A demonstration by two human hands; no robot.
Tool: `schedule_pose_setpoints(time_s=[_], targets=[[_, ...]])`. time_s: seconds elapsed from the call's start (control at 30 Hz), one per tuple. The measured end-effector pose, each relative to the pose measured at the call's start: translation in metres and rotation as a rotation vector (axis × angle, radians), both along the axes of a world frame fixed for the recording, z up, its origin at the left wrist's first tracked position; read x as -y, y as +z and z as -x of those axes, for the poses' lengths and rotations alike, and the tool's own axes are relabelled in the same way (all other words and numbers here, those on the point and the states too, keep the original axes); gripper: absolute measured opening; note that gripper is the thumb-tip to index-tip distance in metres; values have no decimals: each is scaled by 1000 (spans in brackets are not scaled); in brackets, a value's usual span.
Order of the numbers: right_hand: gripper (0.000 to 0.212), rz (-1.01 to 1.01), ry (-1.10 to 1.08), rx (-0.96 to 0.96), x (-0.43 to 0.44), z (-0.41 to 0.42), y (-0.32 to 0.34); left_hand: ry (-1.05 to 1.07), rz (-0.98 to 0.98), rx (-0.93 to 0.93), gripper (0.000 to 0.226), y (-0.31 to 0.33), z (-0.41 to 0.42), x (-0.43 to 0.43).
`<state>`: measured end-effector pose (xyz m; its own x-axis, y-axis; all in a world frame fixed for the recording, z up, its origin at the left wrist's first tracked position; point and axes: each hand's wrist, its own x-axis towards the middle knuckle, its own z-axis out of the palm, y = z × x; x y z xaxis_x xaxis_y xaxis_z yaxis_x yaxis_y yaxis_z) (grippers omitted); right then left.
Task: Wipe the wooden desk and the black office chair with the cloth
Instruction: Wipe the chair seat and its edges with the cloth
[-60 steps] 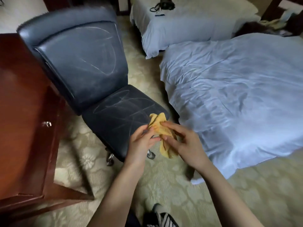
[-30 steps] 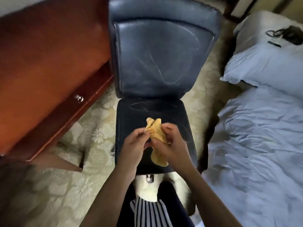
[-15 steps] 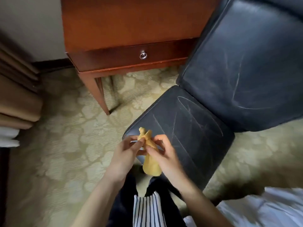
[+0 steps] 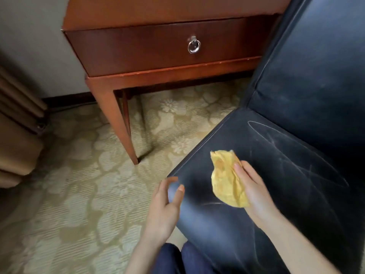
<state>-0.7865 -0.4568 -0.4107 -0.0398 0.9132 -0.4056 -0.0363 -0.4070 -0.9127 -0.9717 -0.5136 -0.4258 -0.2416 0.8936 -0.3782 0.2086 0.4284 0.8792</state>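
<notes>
Being held bunched above the seat of the black office chair (image 4: pixel 286 175), near its front corner, the cloth (image 4: pixel 225 182) is being pinched under the thumb of the right hand (image 4: pixel 254 194), while the left hand (image 4: pixel 164 206) is being held loosely spread, gripping nothing. Judged soft, light and limp, the cloth is best being gripped as a wad.

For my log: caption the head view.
Right hand holds cloth over the chair; left hand open beside it; desk behind.
</notes>
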Motion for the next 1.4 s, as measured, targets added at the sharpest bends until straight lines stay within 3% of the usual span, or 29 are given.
schedule_pose_setpoints(time_s=[0.1, 0.27, 0.43, 0.6, 0.7, 0.8, 1.0, 1.13, 1.23, 1.33, 1.4], targets=[[21, -115, -25, 104, -37, -6, -34, 22, -74, -235, 36, -65, 14, -20], [21, -402, 29, 352, -83, -26, -65, -154, 0, -610, 70, -131, 7, -28], [17, -696, 92, 643, -88, -34, -78, -125, -124, -656, 96, -156, 10, -29], [15, -813, 207, 905, -49, -37, -83, -106, -71, -649, 77, -164, 2, -22], [20, -835, 321, 1116, -8, -47, -84, -114, -55, -728, 78, -161, -9, -1], [20, -847, 261, 1087, 34, -59, -92, -107, -46, -829, 81, -159, -23, 25], [23, -853, 33, 1013, 109, -86, -111, -75, -31, -882, 63, -153, -41, 70], [29, -865, -83, 955, 144, -121, -113, -96, -57, -1037, 60, -150, -61, 90], [31, -835, -164, 973, 164, -149, -122, -69, -250, -966, 70, -153, -67, 97], [30, -838, -197, 1087, 173, -159, -150, -114, -404, -746, 87, -167, -73, 97], [28, -885, -193, 1221, 176, -151, -171, -87, -436, -570, 83, -176, -81, 100]])
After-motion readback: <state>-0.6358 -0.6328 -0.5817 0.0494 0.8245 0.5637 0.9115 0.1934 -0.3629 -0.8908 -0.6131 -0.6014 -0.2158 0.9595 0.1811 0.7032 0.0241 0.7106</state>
